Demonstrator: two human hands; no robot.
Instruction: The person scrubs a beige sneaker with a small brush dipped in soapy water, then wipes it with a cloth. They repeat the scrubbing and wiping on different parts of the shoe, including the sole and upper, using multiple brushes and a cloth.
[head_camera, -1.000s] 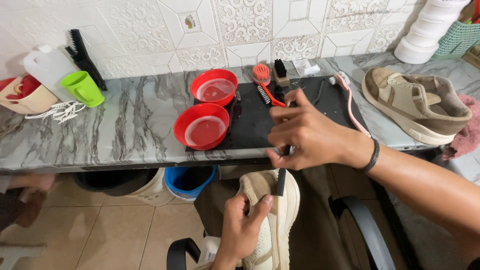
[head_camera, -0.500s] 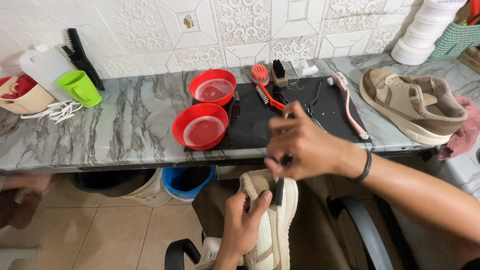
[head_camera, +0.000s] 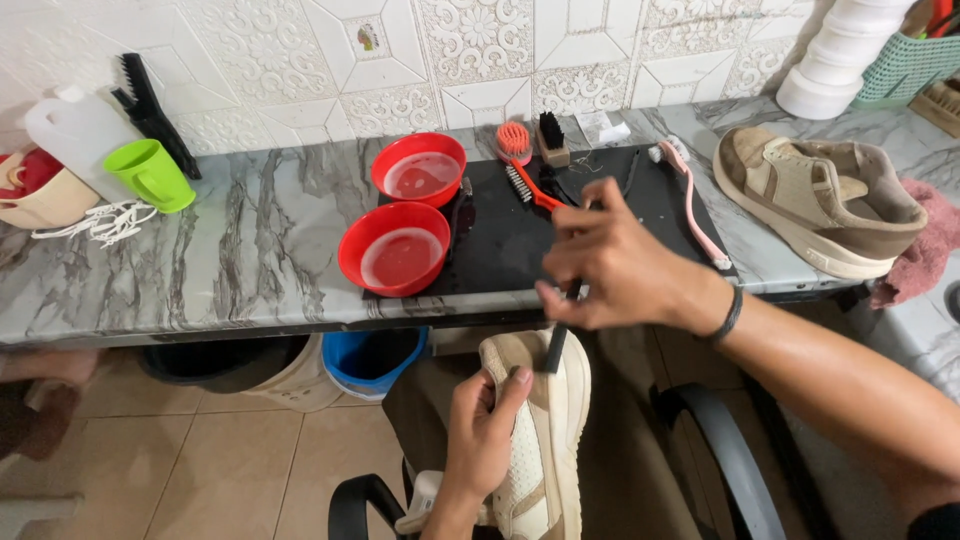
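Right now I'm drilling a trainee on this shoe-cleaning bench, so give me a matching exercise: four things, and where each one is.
Things:
1. green plastic cup
2. beige suede sneaker
3. cream sneaker
4. slim black brush

Places:
A. in the right hand
B. counter's right end
C. counter's left end, beside a white jug
D. held by the left hand, below the counter

Pairs: 1-C, 2-B, 3-D, 4-A
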